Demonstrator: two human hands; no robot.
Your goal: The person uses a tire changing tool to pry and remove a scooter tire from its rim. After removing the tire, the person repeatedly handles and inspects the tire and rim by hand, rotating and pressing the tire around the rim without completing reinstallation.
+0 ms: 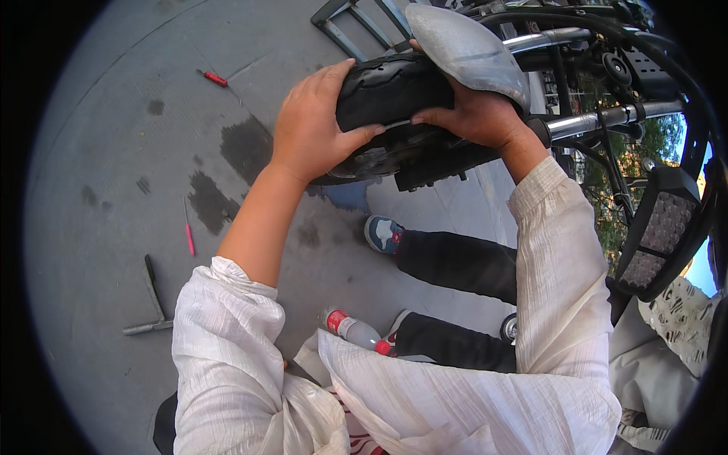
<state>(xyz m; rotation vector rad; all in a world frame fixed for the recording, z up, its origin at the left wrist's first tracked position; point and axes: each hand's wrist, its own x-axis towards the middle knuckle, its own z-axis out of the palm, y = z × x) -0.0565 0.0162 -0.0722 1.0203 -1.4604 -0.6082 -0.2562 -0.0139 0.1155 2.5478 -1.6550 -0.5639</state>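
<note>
Both of my hands clasp a black motorcycle tyre (392,88) from opposite sides. My left hand (315,116) spreads over its left part, with the thumb along the sidewall. Beneath the edge of a grey metal mudguard (472,48), my right hand (478,111) wraps the tyre, its thumb pointing left over the sidewall; some of its fingers are hidden behind tyre and mudguard. A chrome fork tube (614,118) runs to the right from the wheel. Under the tyre, parts of the wheel (369,162) are in shadow and hard to make out.
A metal frame (358,28) stands behind the tyre. On the concrete floor lie a red-handled screwdriver (215,78), a pink-handled thin tool (190,239) and a T-shaped metal tool (149,327). A plastic bottle (358,331) lies near a person's dark-trousered legs (455,261). The motorcycle's headlight (662,233) is at right.
</note>
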